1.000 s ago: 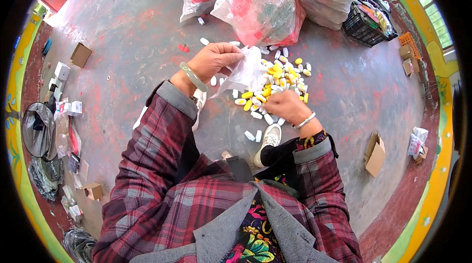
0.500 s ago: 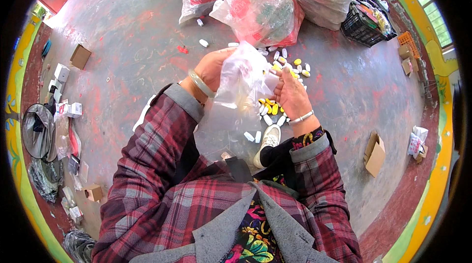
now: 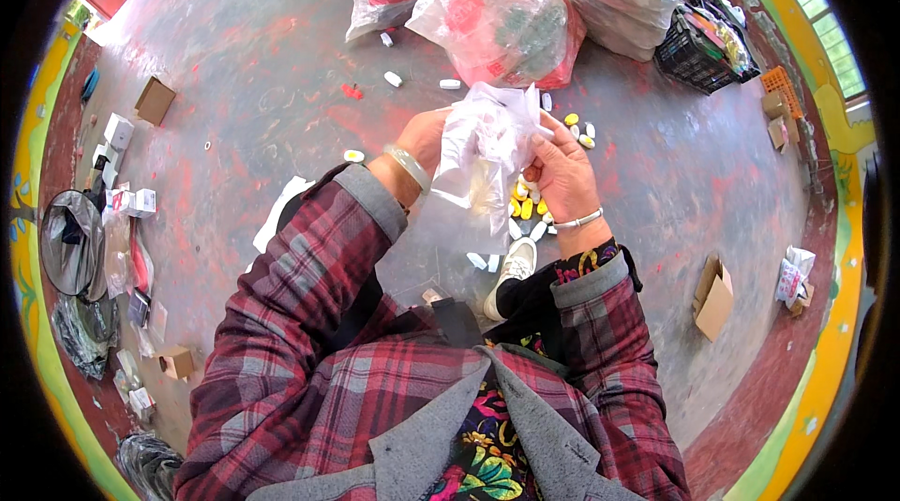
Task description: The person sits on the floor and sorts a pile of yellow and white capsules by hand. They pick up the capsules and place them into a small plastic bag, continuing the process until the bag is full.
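Observation:
A clear plastic bag [image 3: 473, 178] hangs in front of me, raised off the floor. My left hand [image 3: 424, 137] grips its upper left edge, and my right hand [image 3: 561, 171] grips its upper right edge. Both wrists wear thin bangles. Behind and below the bag lies a pile of small yellow and white capsule-shaped pieces [image 3: 527, 210] on the grey concrete floor. A few more pieces [image 3: 577, 129] lie just beyond my right hand. My white shoe [image 3: 511, 269] shows under the bag.
Three big stuffed plastic sacks [image 3: 506, 18] stand ahead, with a black crate [image 3: 698, 51] to their right. Small cardboard boxes [image 3: 714, 295] lie on the right and at the left [image 3: 154, 100]. White cartons and dark bags [image 3: 80, 248] line the left wall.
Both hands have lifted the clear bag from the pile up toward me. The right hand left the pieces on the floor and took hold of the bag's edge.

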